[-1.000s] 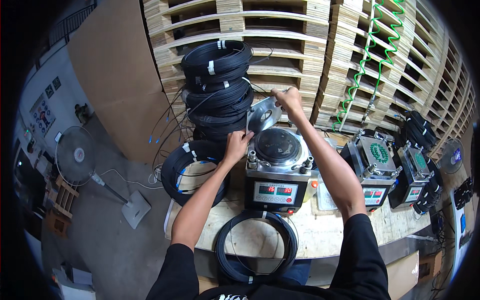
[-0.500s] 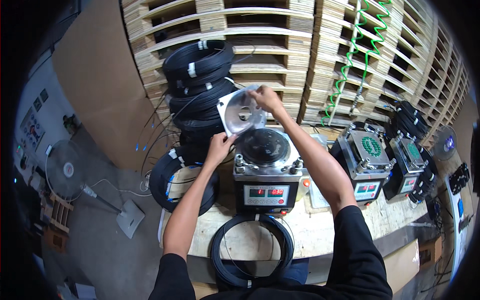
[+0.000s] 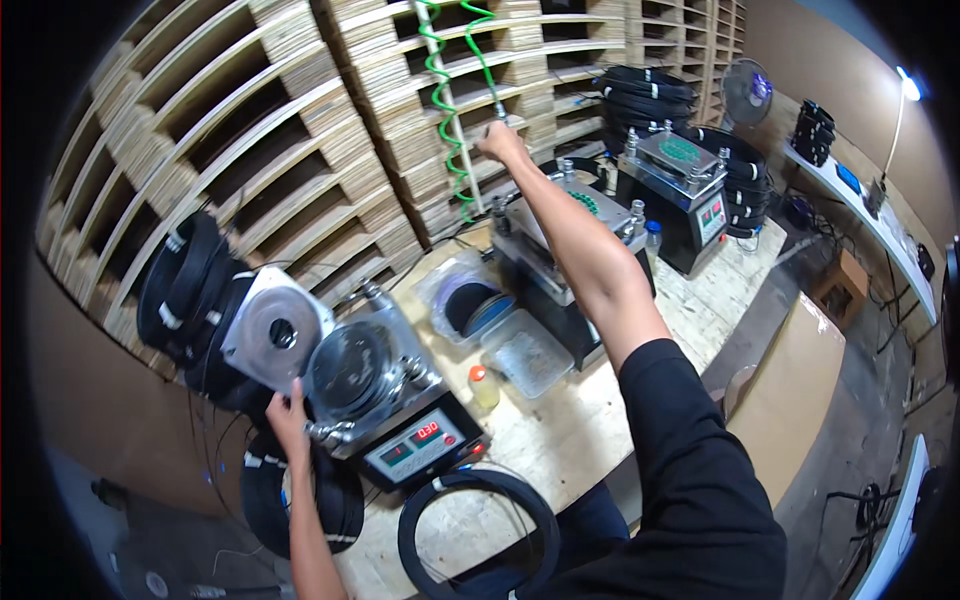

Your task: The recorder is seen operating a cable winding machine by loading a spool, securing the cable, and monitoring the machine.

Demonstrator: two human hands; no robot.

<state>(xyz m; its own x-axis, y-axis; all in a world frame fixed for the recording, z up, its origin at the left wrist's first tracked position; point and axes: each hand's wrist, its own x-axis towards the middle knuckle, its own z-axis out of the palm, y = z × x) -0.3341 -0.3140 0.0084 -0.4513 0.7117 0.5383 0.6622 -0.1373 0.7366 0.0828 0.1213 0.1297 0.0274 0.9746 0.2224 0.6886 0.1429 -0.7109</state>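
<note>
My left hand [image 3: 289, 418] pinches the lower corner of a square metal plate with a round, cloudy centre and a hole [image 3: 275, 335]. The plate is tilted up beside a polishing machine [image 3: 412, 445] with a red digital display. On that machine sits a dark round disc [image 3: 352, 368], uncovered. My right arm stretches far forward over a second machine [image 3: 525, 240]. At its end, my right hand [image 3: 503, 143] is closed around the lower end of a green coiled air hose [image 3: 484, 60]; the hand hides most of what hangs there.
Coils of black cable [image 3: 180, 290] are stacked at left, and another coil [image 3: 410, 540] lies at the table's front. A clear plastic tub [image 3: 528, 352] and an orange-capped bottle [image 3: 484, 388] stand right of the near machine. A third machine [image 3: 685, 200] sits farther right. Stacked pallets [image 3: 250, 130] rise behind.
My view has swung right. My right hand has let go of the plate and reached out to the hanging hose end. The left hand keeps the plate, now left of the machine's disc.
</note>
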